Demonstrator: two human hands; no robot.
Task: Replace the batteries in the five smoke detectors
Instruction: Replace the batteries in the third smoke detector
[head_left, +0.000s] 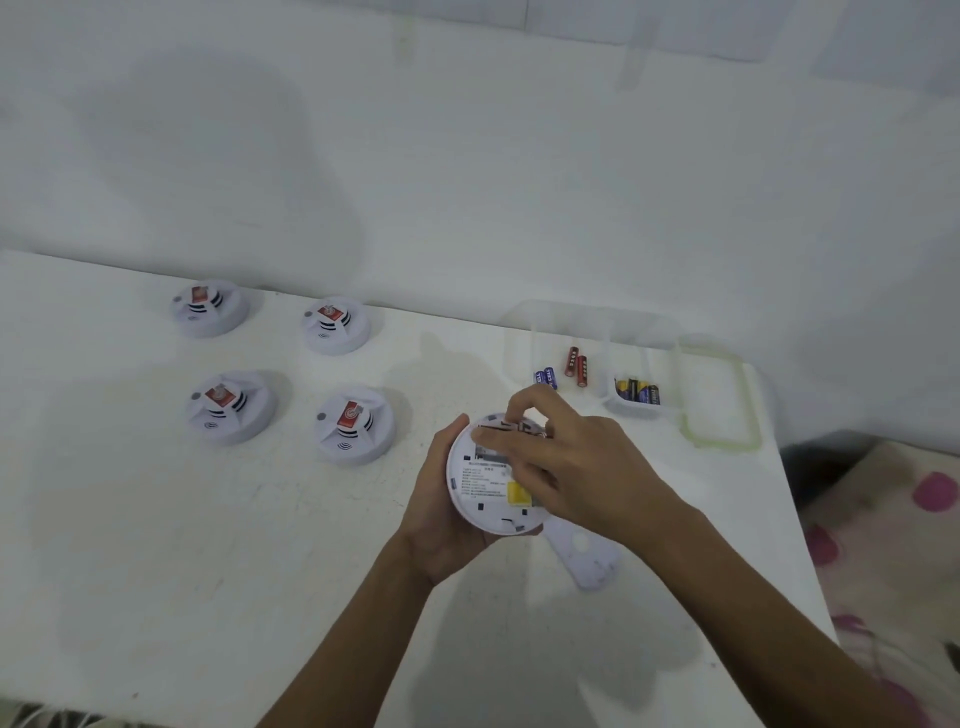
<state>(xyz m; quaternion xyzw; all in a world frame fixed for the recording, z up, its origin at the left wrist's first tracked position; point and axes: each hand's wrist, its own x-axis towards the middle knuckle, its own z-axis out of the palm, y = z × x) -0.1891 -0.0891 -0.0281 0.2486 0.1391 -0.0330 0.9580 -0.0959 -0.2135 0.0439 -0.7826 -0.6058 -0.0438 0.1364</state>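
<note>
1. The white table (156, 571) carries everything, with its middle left free as working room.
2. Four round white smoke detectors (231, 408) sit face up in a square near the far left edge, probably parked there awaiting their turn.
3. A fifth white disc-shaped smoke detector (480, 486) is held back-up above the near right part, so its battery bay faces the person.
4. The left hand (441, 512) cups its rim from below to steady it.
5. The right hand (576, 467) has fingertips curled into the bay; whether they pinch a battery, I cannot tell.
6. Loose red and blue batteries (576, 366) lie near the far right corner, within reach.
</note>
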